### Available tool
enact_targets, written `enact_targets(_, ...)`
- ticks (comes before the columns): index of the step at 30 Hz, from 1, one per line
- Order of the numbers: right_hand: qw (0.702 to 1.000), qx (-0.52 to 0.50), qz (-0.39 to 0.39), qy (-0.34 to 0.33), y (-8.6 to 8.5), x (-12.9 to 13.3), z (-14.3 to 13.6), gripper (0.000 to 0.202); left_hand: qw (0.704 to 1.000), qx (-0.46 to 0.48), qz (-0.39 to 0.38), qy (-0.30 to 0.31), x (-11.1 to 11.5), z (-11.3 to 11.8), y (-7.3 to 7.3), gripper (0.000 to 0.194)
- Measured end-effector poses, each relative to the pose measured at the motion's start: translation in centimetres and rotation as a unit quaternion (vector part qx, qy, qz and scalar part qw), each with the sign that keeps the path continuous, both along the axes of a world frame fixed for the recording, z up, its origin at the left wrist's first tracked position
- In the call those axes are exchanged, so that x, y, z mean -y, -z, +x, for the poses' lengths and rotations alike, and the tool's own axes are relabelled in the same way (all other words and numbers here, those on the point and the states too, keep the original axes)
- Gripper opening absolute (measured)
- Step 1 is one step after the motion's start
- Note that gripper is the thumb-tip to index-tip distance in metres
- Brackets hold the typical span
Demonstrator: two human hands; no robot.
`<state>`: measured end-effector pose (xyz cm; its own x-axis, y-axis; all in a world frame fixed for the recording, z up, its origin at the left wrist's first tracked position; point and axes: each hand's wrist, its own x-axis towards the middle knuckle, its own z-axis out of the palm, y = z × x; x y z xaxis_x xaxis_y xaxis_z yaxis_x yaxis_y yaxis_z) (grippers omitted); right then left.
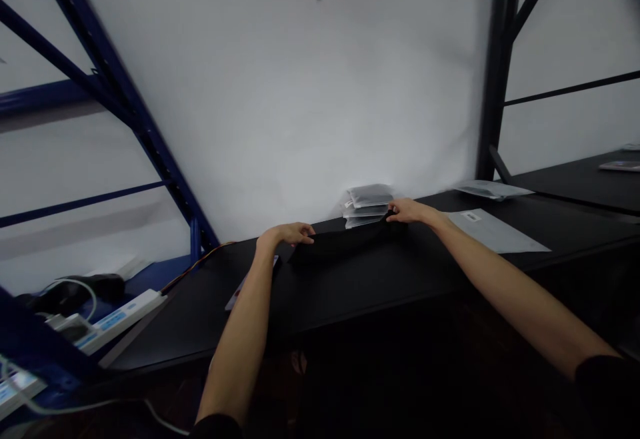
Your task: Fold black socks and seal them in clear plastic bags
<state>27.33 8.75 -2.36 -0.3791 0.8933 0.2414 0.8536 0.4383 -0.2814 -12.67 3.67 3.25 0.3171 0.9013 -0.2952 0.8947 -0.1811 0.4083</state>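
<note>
A piece of black cloth is stretched between my two hands above the black tabletop. My left hand pinches its left end, and my right hand grips the upper right corner. The cloth's dark colour blends into the table, so its lower edge is hard to make out. Just behind it, against the wall, stands a stack of clear plastic packets. To the right of my right hand lies a flat, pale plastic bag with a small label. A phone-like flat object is partly hidden by my left forearm.
Another pale packet lies farther back on the right. White power strips and cables sit at the left beside a blue metal frame. A black upright post rises at the right, before the white wall.
</note>
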Motion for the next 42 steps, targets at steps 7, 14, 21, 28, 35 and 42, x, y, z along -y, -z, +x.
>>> enact_targets(7, 0.997, 0.017, -0.029, 0.066, 0.0, 1.0, -0.5, 0.023, 0.991, -0.120, 0.064, -0.010, -0.8, 0.2, 1.1, 0.050)
enact_targets(14, 0.982, -0.042, 0.171, 0.062, -1.6, 4.0, -1.9, 0.037, 0.974, -0.213, 0.058, -0.056, -1.0, 0.1, 1.6, 0.058)
enact_targets(21, 0.942, -0.123, 0.187, -0.249, -2.4, 8.6, -6.8, 0.036, 0.981, -0.165, 0.029, -0.098, -0.7, -0.4, 1.3, 0.055)
enact_targets(28, 0.925, -0.059, 0.069, -0.368, -0.5, 9.5, -9.3, 0.037, 0.992, -0.107, 0.045, -0.058, -0.2, 0.8, 1.3, 0.034)
enact_targets(35, 0.924, -0.052, -0.022, -0.379, -0.2, 9.0, -8.9, 0.040, 0.992, 0.050, 0.099, -0.066, 1.6, 3.0, -0.3, 0.044)
enact_targets(42, 0.910, -0.080, -0.068, -0.401, -0.8, 9.8, -9.5, 0.038, 0.957, 0.279, 0.052, -0.056, 3.1, 6.5, 0.2, 0.053)
